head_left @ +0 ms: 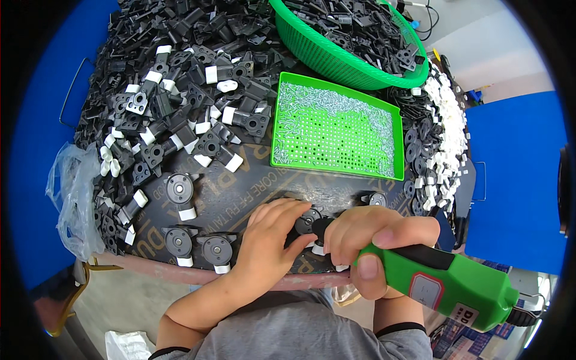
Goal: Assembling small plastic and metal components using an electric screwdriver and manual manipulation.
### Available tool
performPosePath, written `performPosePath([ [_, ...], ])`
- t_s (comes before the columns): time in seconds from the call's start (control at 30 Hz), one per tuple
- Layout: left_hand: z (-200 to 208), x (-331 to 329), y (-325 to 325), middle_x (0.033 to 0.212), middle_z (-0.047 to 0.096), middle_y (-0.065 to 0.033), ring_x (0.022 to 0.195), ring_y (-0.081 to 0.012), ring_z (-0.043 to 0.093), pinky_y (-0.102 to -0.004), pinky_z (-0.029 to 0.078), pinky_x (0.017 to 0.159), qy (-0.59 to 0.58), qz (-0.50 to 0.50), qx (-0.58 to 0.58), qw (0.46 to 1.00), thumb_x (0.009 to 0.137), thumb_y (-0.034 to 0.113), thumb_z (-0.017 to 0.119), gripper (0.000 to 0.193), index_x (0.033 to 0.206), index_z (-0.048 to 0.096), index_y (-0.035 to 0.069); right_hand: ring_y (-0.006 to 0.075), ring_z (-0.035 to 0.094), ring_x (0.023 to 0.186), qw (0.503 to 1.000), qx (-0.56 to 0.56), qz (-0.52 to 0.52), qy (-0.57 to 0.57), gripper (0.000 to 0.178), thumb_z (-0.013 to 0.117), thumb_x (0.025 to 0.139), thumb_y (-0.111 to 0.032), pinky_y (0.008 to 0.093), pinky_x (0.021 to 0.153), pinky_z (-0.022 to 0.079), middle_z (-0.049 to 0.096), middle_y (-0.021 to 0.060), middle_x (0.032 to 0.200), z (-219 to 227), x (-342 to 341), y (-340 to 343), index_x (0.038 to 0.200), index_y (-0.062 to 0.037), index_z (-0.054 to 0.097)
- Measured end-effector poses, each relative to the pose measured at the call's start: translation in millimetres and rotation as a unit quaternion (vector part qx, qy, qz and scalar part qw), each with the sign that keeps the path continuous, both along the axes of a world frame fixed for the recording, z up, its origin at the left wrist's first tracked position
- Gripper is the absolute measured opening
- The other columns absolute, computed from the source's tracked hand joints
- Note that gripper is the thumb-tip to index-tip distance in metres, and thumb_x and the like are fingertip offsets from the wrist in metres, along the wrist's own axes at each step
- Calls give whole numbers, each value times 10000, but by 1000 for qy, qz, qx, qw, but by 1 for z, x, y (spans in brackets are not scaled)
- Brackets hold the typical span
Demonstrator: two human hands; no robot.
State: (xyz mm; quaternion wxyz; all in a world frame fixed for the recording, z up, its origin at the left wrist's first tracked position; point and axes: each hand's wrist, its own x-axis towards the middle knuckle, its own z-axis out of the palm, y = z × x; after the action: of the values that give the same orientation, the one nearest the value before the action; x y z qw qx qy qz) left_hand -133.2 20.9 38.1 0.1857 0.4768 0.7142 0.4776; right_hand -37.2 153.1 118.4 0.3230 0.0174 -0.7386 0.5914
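A green electric screwdriver [447, 282] is gripped in my right hand [378, 240], its dark nose pointing left toward a black caster-like part [308, 221]. My left hand [273, 234] lies against that part, thumb and fingers closed around its left side. The part has a round disc on top and a white end piece. Another such part [377, 200] sits just behind my right hand, partly covered by it. To the left stand finished-looking parts of the same kind: one [179, 188] farther back, and two [178, 242] [216, 249] near the front edge.
A green perforated tray [398, 141] holds many small silver screws. Behind it stands a green basket [354, 69] of black pieces. Black parts with white ends [210, 144] heap at the left, and white pieces [444, 120] at the right. A clear plastic bag [75, 198] hangs at the left edge.
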Motion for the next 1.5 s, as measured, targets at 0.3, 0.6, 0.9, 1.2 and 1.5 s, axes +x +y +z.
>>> performPosePath([
  [0.3,1,0,1,1183,650,-150,1132,-350,592,-452,443,998,1,-3,-2,1000,781,157,805,493,1225,630,34,223,587,538,999,25,21,6,311,622,963,-125,425,541,546,594,92,695,-1,0,6,1125,-126,357],
  [0.6,3,-1,1,1174,654,-153,1130,-353,593,-453,446,993,0,-12,2,1000,764,137,804,499,1219,629,27,230,585,552,995,55,62,-50,288,595,944,-47,426,561,548,583,107,692,9,-3,12,1112,-102,368],
  [0.9,0,3,0,1180,653,-150,1124,-352,595,-454,446,989,15,0,-1,1000,766,155,807,509,1227,628,32,194,539,463,997,2,-67,27,314,653,965,-171,373,464,494,525,58,587,10,6,-5,1090,-120,370],
  [1.2,3,2,0,1145,686,-72,1128,-305,615,-417,455,975,33,39,43,998,692,147,852,470,1136,706,95,168,533,424,989,-116,-57,78,323,647,968,-233,323,425,490,532,27,598,11,15,1,1098,-150,363],
  [1.5,0,3,1,971,673,-1,1022,-245,628,-403,445,901,91,42,92,991,726,122,825,208,921,753,122,183,551,427,990,-110,-1,86,325,652,958,-203,344,427,516,551,42,584,16,23,4,1097,-136,367],
])
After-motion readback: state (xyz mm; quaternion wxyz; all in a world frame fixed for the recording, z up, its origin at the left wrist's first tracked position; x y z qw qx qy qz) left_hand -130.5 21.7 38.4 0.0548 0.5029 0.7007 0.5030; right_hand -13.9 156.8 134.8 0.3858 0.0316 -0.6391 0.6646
